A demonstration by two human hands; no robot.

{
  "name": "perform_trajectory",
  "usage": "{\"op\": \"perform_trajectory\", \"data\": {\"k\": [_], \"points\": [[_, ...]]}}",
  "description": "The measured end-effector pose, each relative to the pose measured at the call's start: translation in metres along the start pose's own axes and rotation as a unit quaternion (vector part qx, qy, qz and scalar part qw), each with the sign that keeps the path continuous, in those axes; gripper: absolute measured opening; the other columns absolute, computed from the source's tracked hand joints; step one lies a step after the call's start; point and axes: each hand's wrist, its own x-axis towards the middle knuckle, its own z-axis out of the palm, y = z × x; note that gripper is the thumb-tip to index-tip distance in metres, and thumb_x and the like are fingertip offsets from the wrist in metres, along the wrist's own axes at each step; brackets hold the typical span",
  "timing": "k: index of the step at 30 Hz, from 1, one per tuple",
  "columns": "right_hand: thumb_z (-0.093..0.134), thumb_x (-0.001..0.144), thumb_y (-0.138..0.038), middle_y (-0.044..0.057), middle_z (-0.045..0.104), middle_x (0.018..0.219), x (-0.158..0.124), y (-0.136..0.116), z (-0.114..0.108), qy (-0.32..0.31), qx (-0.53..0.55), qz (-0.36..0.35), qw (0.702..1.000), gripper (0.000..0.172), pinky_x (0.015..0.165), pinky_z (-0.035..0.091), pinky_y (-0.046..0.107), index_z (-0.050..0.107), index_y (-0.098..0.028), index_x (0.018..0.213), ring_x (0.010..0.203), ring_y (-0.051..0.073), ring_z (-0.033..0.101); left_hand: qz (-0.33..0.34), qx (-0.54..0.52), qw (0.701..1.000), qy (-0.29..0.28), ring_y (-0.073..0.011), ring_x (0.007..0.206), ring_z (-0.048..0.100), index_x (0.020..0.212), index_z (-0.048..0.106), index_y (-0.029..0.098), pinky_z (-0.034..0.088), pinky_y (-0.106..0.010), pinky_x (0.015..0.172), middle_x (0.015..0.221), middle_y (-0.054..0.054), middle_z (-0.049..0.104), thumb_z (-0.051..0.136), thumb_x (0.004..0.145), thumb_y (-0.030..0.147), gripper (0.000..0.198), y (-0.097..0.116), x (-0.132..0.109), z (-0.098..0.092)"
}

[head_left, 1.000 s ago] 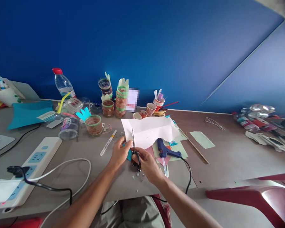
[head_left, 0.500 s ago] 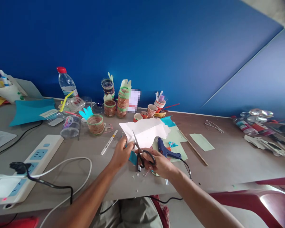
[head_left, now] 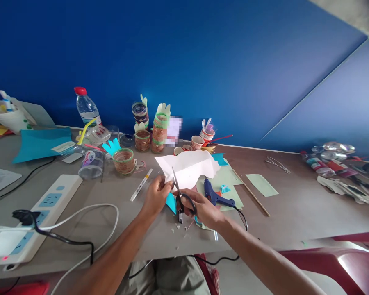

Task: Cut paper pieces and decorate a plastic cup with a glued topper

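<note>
My left hand [head_left: 156, 193] pinches the lower left edge of a white sheet of paper [head_left: 190, 168] with an uneven outline. In my right hand [head_left: 199, 207] is a pair of black-handled scissors [head_left: 186, 203], its blades pointing up and away at the paper's edge beside my left fingertips. The handles look close together. Below the hands lie a blue paper piece [head_left: 171, 202] and small paper scraps [head_left: 177, 229]. A blue glue gun [head_left: 217, 194] rests on pale green paper [head_left: 233, 200], right of my right hand. Left of my left hand lies a white marker [head_left: 141, 185].
Twine-wrapped jars [head_left: 124, 161] and paper cups [head_left: 197, 142] stand toward the blue partition. A power strip [head_left: 46, 213] with cables occupies the left front. On the right lie a wooden stick [head_left: 252, 193], a pale green sheet [head_left: 262, 184] and plastic bottles [head_left: 318, 164].
The scissors' handles have come closer together as my right hand closed and shifted slightly left. My left hand still pinches the paper in nearly the same place.
</note>
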Motion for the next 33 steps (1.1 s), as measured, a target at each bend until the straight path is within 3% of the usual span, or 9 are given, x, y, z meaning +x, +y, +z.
{"op": "perform_trajectory", "data": {"k": [7,11,14,17,22,28,33], "points": [[0.064,0.079,-0.057,-0.001,0.056,0.068,-0.004,0.0,0.006,0.017,-0.048,-0.011,0.999,0.051,0.051,0.027,0.023,0.066,-0.016,0.109,0.055,0.008,0.038,0.025,0.035,0.999,-0.013,-0.0155,0.069,0.057,0.066,0.056,0.021,0.043,-0.025,0.062,0.067,0.001,0.059,0.055,0.08,0.041,0.024,0.012,-0.002,-0.01],[0.065,0.08,-0.054,0.001,0.058,0.07,-0.014,0.0,-0.004,0.008,-0.09,0.017,0.996,0.047,0.054,0.031,0.025,0.067,-0.018,0.109,0.061,0.011,0.045,0.038,0.071,0.997,0.004,-0.0125,0.057,0.048,0.057,0.049,0.02,0.036,-0.025,0.056,0.056,0.003,0.05,0.055,0.081,0.043,0.033,0.013,0.003,-0.017],[0.068,0.078,-0.051,0.001,0.058,0.067,-0.022,-0.004,-0.012,0.002,-0.089,0.037,0.995,0.043,0.052,0.03,0.025,0.069,-0.017,0.105,0.058,0.011,0.043,-0.04,0.023,0.998,-0.048,-0.0122,0.054,0.048,0.056,0.052,0.019,0.036,-0.025,0.054,0.054,0.002,0.053,0.06,0.076,0.04,0.03,0.009,0.007,-0.019],[0.069,0.076,-0.053,0.002,0.061,0.066,-0.031,-0.005,-0.021,-0.002,-0.018,0.08,0.997,0.046,0.048,0.021,0.025,0.069,-0.016,0.103,0.05,0.009,0.037,-0.131,-0.072,0.983,-0.106,-0.0106,0.05,0.047,0.063,0.057,0.017,0.036,-0.025,0.051,0.056,0.001,0.056,0.064,0.07,0.036,0.021,0.007,0.007,-0.015],[0.074,0.068,-0.058,0.006,0.065,0.068,-0.058,0.013,-0.027,0.035,0.128,0.129,0.983,0.056,0.045,0.015,0.022,0.067,-0.014,0.1,0.045,0.005,0.037,-0.205,-0.176,0.957,-0.108,-0.0043,0.044,0.041,0.072,0.057,0.016,0.036,-0.02,0.048,0.057,0.004,0.056,0.069,0.063,0.026,0.018,0.005,-0.001,-0.001],[0.075,0.07,-0.057,0.005,0.065,0.067,-0.097,0.051,0.01,0.093,0.214,0.101,0.967,0.053,0.044,0.016,0.021,0.064,-0.015,0.1,0.042,0.004,0.034,-0.26,-0.223,0.933,-0.107,-0.0034,0.043,0.043,0.075,0.058,0.014,0.042,-0.021,0.049,0.059,0.005,0.056,0.074,0.059,0.017,0.022,-0.001,-0.012,0.014],[0.07,0.071,-0.064,0.002,0.061,0.07,-0.093,0.065,0.044,0.167,0.211,0.006,0.963,0.059,0.045,0.02,0.022,0.06,-0.016,0.103,0.043,0.004,0.035,-0.25,-0.218,0.934,-0.136,-0.0036,0.045,0.045,0.075,0.062,0.014,0.042,-0.021,0.05,0.064,0.004,0.059,0.078,0.058,0.02,0.024,0.003,-0.019,0.026]]}}
